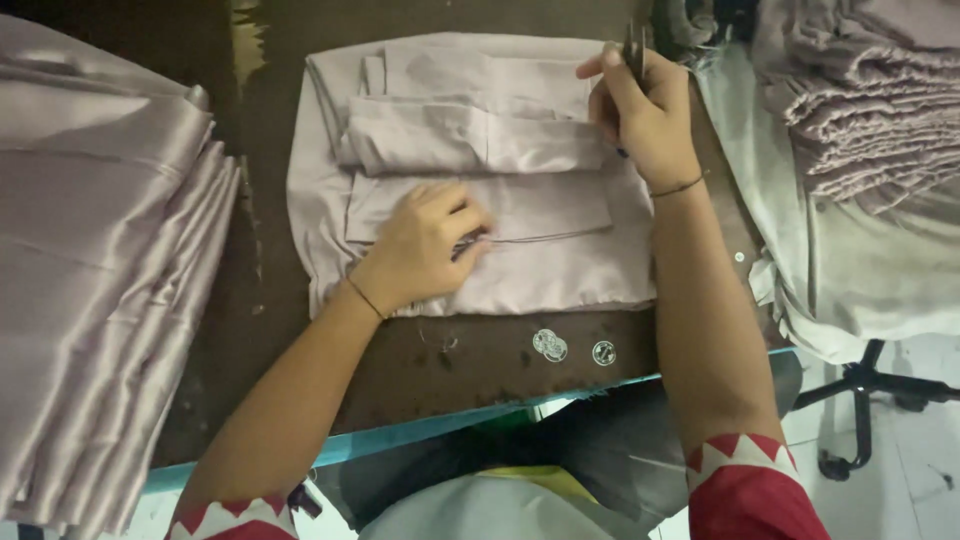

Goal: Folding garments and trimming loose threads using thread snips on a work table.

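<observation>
Head view, looking down on a dark brown desk with a light blue front edge. At the middle of the desk, toward its far edge, lies a folded pale mauve satin piece, roughly rectangular, with 2 narrower folded flaps stacked across its upper half.

The left hand rests palm-down on the lower flap of the satin piece, near its centre; the fingers are curled loosely and press against the cloth, with a small dark item just at the fingertips that is too hidden to identify. A thin dark band circles the left wrist.

The right hand hovers over the far right corner of the satin piece, its fingers closed around a slim dark metal tool held upright; only the tip above the fingers shows, so its kind cannot be told. A thin dark band also circles the right wrist. Both forearms end in red sleeves with a white zigzag trim.

Along the left edge of the desk lies a tall stack of satin sheets of the same mauve colour, overhanging the front edge. At the far right corner sits a pile of folded mauve cloth on a larger pale grey-green fabric that drapes off the right edge. Near the front edge, just in front of the satin piece, are 3 small round clear discs close together. A black chair base stands on the floor at right.
</observation>
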